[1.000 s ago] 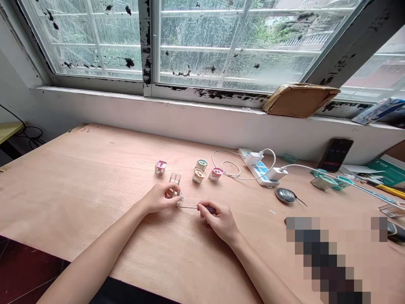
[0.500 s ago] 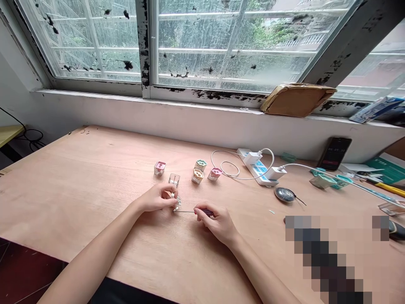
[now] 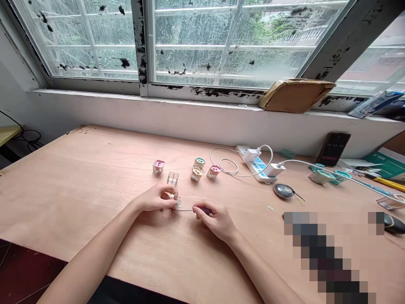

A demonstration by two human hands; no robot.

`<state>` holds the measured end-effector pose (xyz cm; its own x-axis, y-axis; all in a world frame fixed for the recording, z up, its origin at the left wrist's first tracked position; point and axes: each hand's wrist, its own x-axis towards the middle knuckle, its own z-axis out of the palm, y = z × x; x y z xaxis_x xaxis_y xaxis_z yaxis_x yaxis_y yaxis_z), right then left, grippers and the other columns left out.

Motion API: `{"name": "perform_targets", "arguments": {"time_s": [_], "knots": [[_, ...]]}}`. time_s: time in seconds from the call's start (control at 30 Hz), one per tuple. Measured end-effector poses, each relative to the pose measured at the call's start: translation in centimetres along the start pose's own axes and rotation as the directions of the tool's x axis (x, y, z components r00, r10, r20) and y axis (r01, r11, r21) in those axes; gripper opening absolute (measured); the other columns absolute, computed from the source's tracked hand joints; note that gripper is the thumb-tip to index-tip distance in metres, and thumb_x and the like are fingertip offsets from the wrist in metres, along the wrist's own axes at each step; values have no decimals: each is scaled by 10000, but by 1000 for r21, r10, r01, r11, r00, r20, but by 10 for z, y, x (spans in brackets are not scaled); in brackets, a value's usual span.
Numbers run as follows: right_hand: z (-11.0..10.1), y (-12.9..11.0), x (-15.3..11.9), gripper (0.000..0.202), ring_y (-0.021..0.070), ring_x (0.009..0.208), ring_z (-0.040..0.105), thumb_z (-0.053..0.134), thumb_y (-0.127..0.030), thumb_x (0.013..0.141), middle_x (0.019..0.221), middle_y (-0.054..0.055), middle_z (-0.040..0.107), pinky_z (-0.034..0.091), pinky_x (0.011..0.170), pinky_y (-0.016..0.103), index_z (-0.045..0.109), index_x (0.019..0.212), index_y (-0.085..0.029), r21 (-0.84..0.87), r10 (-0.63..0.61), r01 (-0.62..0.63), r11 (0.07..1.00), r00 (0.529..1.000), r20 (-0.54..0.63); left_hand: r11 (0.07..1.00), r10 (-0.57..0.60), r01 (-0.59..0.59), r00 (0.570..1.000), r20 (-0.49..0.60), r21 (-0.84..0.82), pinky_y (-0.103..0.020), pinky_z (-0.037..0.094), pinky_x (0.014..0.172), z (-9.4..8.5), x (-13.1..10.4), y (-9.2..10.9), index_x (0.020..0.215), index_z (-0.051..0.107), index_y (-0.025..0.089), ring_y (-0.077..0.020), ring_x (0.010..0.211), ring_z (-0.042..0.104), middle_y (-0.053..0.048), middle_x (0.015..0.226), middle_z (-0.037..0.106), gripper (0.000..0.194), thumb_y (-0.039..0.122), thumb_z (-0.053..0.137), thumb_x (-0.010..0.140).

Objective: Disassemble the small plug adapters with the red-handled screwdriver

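Note:
My left hand point(image 3: 158, 198) pinches a small clear plastic piece point(image 3: 178, 203) against the wooden table. Its fingers hide part of that piece. In my right hand point(image 3: 217, 218) is a thin screwdriver point(image 3: 184, 210) with a dark handle, its metal shaft pointing left. The tip reaches the lower edge of the clear piece; exact contact I cannot tell. Just beyond my left fingers stands an empty-looking clear plastic block point(image 3: 172, 178). Behind it are small clear blocks with coloured tops: one pink point(image 3: 158, 166), one yellow point(image 3: 196, 174), one green point(image 3: 200, 163) and another pink block point(image 3: 214, 171).
A white power strip point(image 3: 257, 165) with plugged chargers and looping cable lies at the back. Right of it are a round dark object point(image 3: 284, 191), teal plastic parts point(image 3: 341, 176) and a leaning phone point(image 3: 333, 148). A brown package point(image 3: 297, 97) sits on the windowsill.
The view has shifted slightly. Both hands keep their grips, and the clear piece and screwdriver look almost unmoved.

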<state>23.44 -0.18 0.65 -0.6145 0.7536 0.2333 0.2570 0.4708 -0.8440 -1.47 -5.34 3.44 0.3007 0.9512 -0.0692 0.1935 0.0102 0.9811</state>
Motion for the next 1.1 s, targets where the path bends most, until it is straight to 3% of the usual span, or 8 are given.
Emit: {"name": "perform_targets", "arguments": {"time_s": [0.33, 0.63, 0.93, 1.1], "knots": [[-1, -1, 1, 261, 142, 526, 544, 597, -406, 910, 623, 13, 655, 415, 495, 249, 718, 798, -204, 17, 0, -1, 1000, 1000, 9, 1000, -19, 20, 999, 27, -14, -178, 401, 486, 2, 1, -1, 841, 570, 174, -141, 703, 644, -27, 814, 668, 249, 361, 733, 813], [-6, 5, -1, 302, 118, 460, 497, 595, -437, 911, 576, -1, 599, 387, 444, 236, 695, 778, -185, 58, 39, -38, 998, 999, -19, 999, -20, 19, 999, 27, 47, -179, 369, 497, 3, 2, 3, 835, 575, 164, -88, 611, 547, -6, 804, 643, 197, 306, 709, 811], [-8, 4, 0, 271, 112, 474, 474, 583, -372, 914, 565, -10, 566, 354, 459, 237, 667, 742, -180, 24, 6, -5, 1000, 999, -42, 999, 7, -7, 1000, -9, 33, -190, 414, 540, 1, 2, -4, 839, 582, 158, -132, 714, 645, -23, 855, 647, 225, 332, 722, 812], [-8, 5, 1, 281, 106, 461, 455, 578, -380, 915, 556, -15, 551, 343, 445, 232, 660, 738, -178, 35, 13, -12, 999, 999, -41, 998, -34, 35, 999, 20, -53, -179, 451, 507, -3, 1, -9, 871, 571, 159, -173, 794, 688, -63, 960, 663, 298, 392, 745, 806]]}}
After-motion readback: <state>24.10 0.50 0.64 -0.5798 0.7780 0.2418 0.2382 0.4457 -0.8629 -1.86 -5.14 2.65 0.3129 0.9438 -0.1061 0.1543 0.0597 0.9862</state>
